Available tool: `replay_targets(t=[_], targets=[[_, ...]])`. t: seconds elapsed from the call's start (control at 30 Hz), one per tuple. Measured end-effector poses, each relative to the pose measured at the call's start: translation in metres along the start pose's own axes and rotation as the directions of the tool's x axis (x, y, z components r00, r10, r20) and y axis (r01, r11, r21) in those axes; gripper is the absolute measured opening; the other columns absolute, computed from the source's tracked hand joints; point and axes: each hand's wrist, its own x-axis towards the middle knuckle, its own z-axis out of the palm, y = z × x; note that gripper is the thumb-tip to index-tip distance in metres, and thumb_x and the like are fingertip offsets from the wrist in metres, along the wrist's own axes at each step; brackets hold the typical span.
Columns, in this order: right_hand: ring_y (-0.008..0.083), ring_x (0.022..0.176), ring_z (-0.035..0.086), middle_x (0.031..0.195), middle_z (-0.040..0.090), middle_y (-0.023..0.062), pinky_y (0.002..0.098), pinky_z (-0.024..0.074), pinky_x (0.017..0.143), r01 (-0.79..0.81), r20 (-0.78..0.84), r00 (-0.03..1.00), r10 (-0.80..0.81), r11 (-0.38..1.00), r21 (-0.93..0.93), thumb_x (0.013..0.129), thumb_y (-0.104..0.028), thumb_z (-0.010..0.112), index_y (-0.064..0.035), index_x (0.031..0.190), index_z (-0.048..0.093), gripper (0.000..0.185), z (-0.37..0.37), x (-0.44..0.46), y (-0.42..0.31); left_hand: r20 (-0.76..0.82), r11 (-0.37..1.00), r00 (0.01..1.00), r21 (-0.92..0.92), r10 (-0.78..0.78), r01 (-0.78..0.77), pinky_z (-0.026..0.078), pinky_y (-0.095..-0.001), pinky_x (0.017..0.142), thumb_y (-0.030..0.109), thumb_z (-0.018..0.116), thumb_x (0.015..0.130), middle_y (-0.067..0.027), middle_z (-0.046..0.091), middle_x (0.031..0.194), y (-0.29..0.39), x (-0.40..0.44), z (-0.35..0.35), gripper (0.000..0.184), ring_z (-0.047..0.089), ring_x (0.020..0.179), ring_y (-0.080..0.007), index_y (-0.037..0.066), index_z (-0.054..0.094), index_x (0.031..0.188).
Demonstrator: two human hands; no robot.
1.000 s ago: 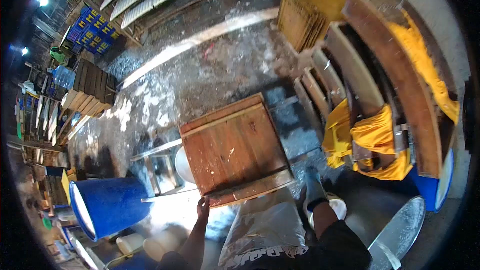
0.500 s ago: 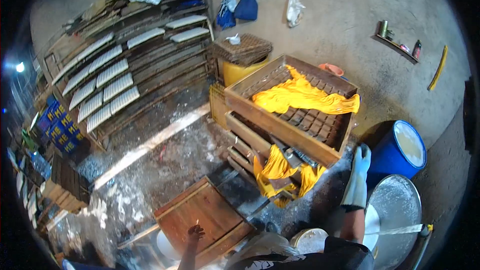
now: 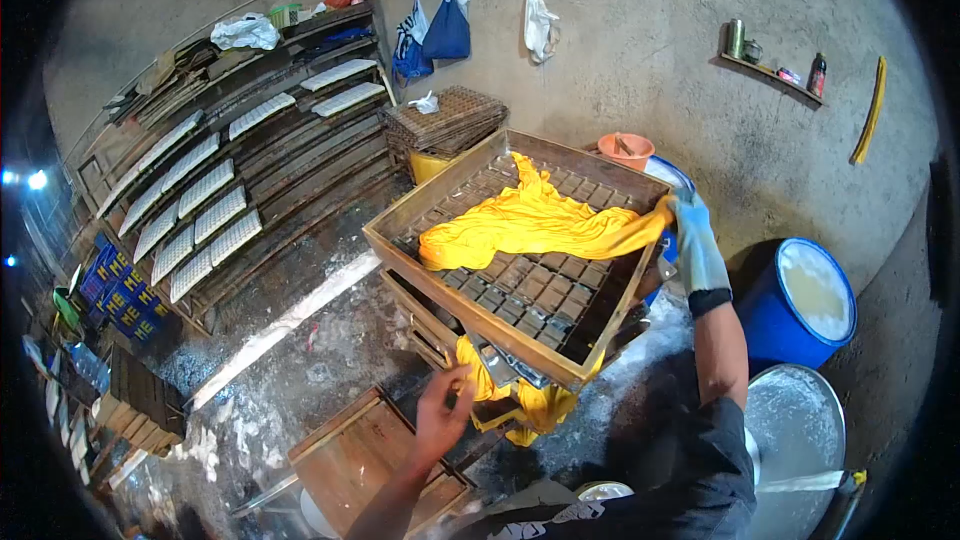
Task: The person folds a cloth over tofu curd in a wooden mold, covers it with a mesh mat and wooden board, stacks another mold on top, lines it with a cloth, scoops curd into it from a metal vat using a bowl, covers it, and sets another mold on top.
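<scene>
Yellow rumpled cloth [image 3: 530,225] gripped by gloved right hand [image 3: 692,235]; left hand [image 3: 445,412], fingers loosely apart, near gridded wooden tray [image 3: 476,311].

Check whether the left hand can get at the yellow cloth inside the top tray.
Probably yes: the left hand is just outside the near wall of the top tray, and the yellow cloth lies uncovered; only that wall seems in the way.

Before you, the wooden frame [image 3: 476,310] sits atop a tilted-looking stack, with the yellow cloth [image 3: 535,227] bunched across the dark gridded blocks [image 3: 535,288] inside it. Your stained floor [image 3: 325,325] carries the blue barrel [image 3: 762,312] at right. On your left, the slatted rack [image 3: 305,180] bears rows of white trays [image 3: 213,212]; the small wall shelf [image 3: 768,77] holds a metal can [image 3: 735,39] and a dark bottle [image 3: 817,76].
</scene>
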Motion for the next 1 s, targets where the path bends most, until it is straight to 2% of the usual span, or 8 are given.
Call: replay_targets(t=[0.13,0.5,0.57,0.63,0.7,0.77,0.87,1.0], targets=[[0.0185,0.091,0.063,0.111,0.066,0.0085,0.0325,0.0525,0.077,0.104,0.174,0.983,-0.059,0.959,-0.262,0.087,-0.018,0.065,-0.002,0.126,0.056,0.043,0.076,-0.039,-0.12,0.126,0.867,0.907,0.267,0.401,-0.42,0.039,-0.0413,0.097,0.024,0.071,0.084,-0.0129,0.066,0.103,0.114,0.048,0.055,0.038,0.057,0.104,-0.0312,0.005,0.063,0.116],[0.0232,0.097,0.064,0.108,0.067,0.0131,0.0342,0.05,0.089,0.404,0.321,0.912,-0.254,0.682,-0.61,0.082,-0.02,0.071,-0.0006,0.122,0.059,0.045,0.057,-0.019,-0.079,0.462,0.644,0.763,0.423,0.453,-0.638,0.037,-0.0369,0.085,0.033,0.066,0.087,-0.0066,0.053,0.074,0.105,0.033,0.038,0.028,0.053,0.082,-0.0226,0.008,0.06,0.076],[0.025,0.097,0.065,0.106,0.068,0.0142,0.0339,0.0501,0.089,0.538,0.443,0.843,-0.307,0.431,-0.725,0.082,-0.022,0.071,-0.0003,0.12,0.059,0.045,0.03,-0.033,-0.094,0.492,0.734,0.791,0.371,0.364,-0.569,0.039,-0.0345,0.084,0.038,0.069,0.087,-0.0043,0.055,0.067,0.113,0.019,-0.014,0.033,0.057,0.077,-0.0205,0.01,0.063,0.07],[0.0212,0.102,0.063,0.109,0.068,0.0123,0.0335,0.0485,0.091,0.368,0.414,0.91,-0.016,0.489,-0.791,0.086,-0.025,0.067,-0.001,0.12,0.061,0.042,0.004,-0.048,-0.091,0.478,0.835,0.84,0.33,0.255,-0.441,0.044,-0.0352,0.075,0.029,0.073,0.085,-0.0006,0.059,0.066,0.103,0.009,-0.064,0.023,0.06,0.073,-0.02,0.012,0.069,0.07],[0.0176,0.109,0.059,0.115,0.067,0.0107,0.0328,0.0454,0.095,0.218,0.464,0.863,0.201,0.68,-0.7,0.092,-0.03,0.063,-0.0023,0.125,0.059,0.043,-0.024,-0.069,-0.062,0.022,0.972,0.999,0.229,0.048,-0.052,0.047,-0.0352,0.08,0.019,0.072,0.086,-0.0061,0.066,0.086,0.075,-0.001,-0.093,0.013,0.064,0.085,-0.0209,0.007,0.069,0.089],[0.0145,0.113,0.054,0.121,0.065,0.009,0.0318,0.0426,0.098,-0.036,0.348,0.771,0.533,0.583,-0.812,0.097,-0.037,0.057,-0.0018,0.131,0.055,0.049,-0.021,-0.104,-0.059,-0.342,0.967,0.933,0.18,-0.11,0.18,0.047,-0.0355,0.089,0.019,0.069,0.089,-0.0125,0.063,0.114,0.043,0.013,-0.116,0.036,0.061,0.103,-0.0261,0.004,0.059,0.12],[0.0166,0.104,0.06,0.115,0.066,0.0097,0.0311,0.0468,0.094,-0.178,0.284,0.872,0.398,0.799,-0.574,0.098,-0.047,0.053,0.0017,0.126,0.059,0.056,-0.048,-0.11,0.011,-0.19,0.71,0.685,-0.234,-0.703,0.664,0.043,-0.036,0.099,0.048,0.057,0.095,-0.012,0.051,0.137,0.007,0.052,-0.128,0.063,0.056,0.116,-0.0296,0.008,0.043,0.141],[0.0177,0.077,0.064,0.1,0.068,0.0072,0.0298,0.0533,0.075,-0.742,0.187,0.6,0.778,0.628,-0.235,0.097,-0.043,0.055,-0.0016,0.114,0.064,0.046,-0.003,-0.15,-0.055,0.177,0.381,0.573,-0.588,-0.8,0.714,0.049,-0.0392,0.097,0.047,0.056,0.094,-0.0148,0.06,0.127,-0.018,0.109,-0.132,0.057,0.062,0.109,-0.0268,0.004,0.053,0.132]])
